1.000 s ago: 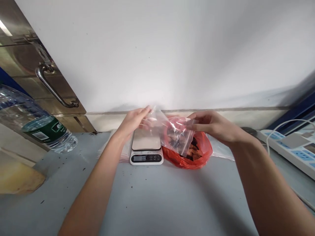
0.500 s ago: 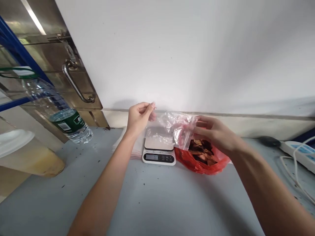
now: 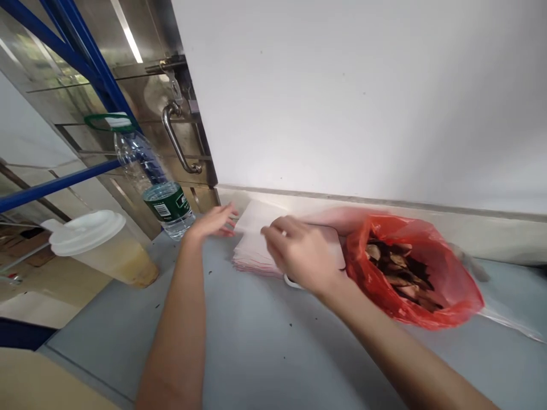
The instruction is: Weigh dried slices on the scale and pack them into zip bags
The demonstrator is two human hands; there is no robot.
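My left hand [image 3: 215,221] has its fingers apart beside the left edge of a stack of thin white sheets [image 3: 256,246] with pinkish edges, holding nothing that I can see. My right hand [image 3: 297,250] is over the stack's right side and in front of the kitchen scale [image 3: 337,244]. Its fingers are bent and smeared by motion, so whether they hold anything is unclear. Most of the scale is hidden behind that hand; part of its plate and white front edge show. To the right stands an open red plastic bag [image 3: 459,304] of brown dried pieces [image 3: 401,270].
A water bottle [image 3: 168,208] and a lidded plastic cup [image 3: 102,250] stand at the left, near a metal door handle [image 3: 177,139] and blue frame [image 3: 98,74]. A white wall [image 3: 320,102] rises behind the grey table [image 3: 239,353]. Clear plastic [image 3: 508,324] lies at the right.
The view has swung left. My hands have moved left to the white stack, and the clear plastic bag that was between them no longer shows there. The red bag's opening is now uncovered.
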